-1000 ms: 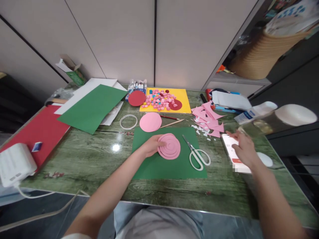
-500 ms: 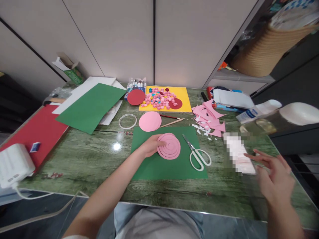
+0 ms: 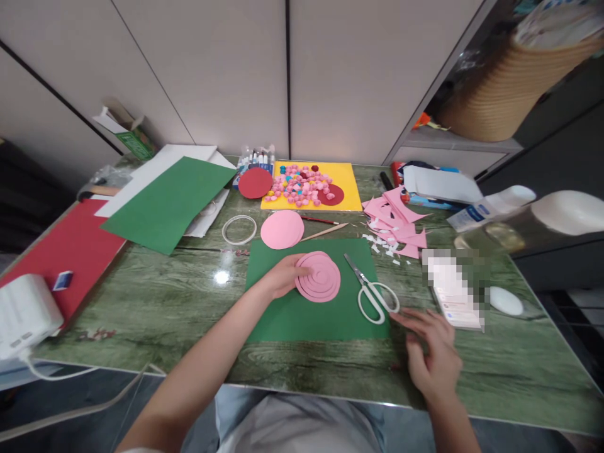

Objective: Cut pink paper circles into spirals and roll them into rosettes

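Observation:
My left hand (image 3: 284, 277) grips the left edge of a pink paper spiral (image 3: 321, 280), thumb on top, over a green paper sheet (image 3: 278, 324). Right of the spiral lies a pair of scissors (image 3: 372, 294) with white handles, blades pointing away from me. My right hand (image 3: 431, 352) hovers by the scissors' handles, fingers stretched out, holding nothing. Behind the green sheet are pink paper circles (image 3: 282, 229), a pencil (image 3: 325, 231) and a roll of tape (image 3: 239, 230).
Pink paper scraps (image 3: 394, 217) and white bits lie at back right. A phone (image 3: 457, 302) with a blurred screen and a white oval object (image 3: 506, 301) are at right. Pink beads (image 3: 302, 185) cover a yellow sheet (image 3: 349, 182). A white power adapter (image 3: 28, 314) sits at left.
My right hand has moved left from beside the phone to the scissors' handles, uncovering the white oval object. My left hand keeps its hold on the pink spiral.

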`<act>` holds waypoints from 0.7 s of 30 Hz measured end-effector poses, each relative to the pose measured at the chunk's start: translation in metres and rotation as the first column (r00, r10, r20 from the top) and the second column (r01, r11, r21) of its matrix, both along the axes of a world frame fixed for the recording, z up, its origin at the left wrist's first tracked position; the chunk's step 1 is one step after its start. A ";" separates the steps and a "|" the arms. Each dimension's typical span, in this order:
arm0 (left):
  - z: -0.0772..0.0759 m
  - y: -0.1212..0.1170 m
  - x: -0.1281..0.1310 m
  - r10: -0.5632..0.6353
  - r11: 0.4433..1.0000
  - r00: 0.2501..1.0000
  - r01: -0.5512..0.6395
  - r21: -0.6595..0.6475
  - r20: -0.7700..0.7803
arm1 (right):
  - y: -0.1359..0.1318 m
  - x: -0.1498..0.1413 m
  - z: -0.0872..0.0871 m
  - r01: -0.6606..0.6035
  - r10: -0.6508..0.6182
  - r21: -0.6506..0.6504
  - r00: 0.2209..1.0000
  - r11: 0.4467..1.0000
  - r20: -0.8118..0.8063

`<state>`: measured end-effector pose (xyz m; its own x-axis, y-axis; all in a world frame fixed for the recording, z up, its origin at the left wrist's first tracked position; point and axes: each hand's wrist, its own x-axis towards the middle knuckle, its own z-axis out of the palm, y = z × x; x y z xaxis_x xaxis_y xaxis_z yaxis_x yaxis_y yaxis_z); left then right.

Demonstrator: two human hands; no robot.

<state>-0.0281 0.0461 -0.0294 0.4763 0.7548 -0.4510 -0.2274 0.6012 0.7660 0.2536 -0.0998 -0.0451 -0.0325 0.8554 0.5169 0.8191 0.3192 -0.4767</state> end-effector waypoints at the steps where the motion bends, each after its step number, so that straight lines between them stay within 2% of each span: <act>1: 0.000 0.000 0.000 0.002 1.000 1.000 -0.002 0.001 0.001 | 0.001 -0.002 0.000 -0.017 0.017 -0.011 1.000 1.000 0.002; 21: -0.002 0.000 0.001 0.009 1.000 1.000 -0.009 -0.022 0.007 | 0.001 -0.007 0.002 -0.038 0.038 -0.064 0.999 0.997 -0.002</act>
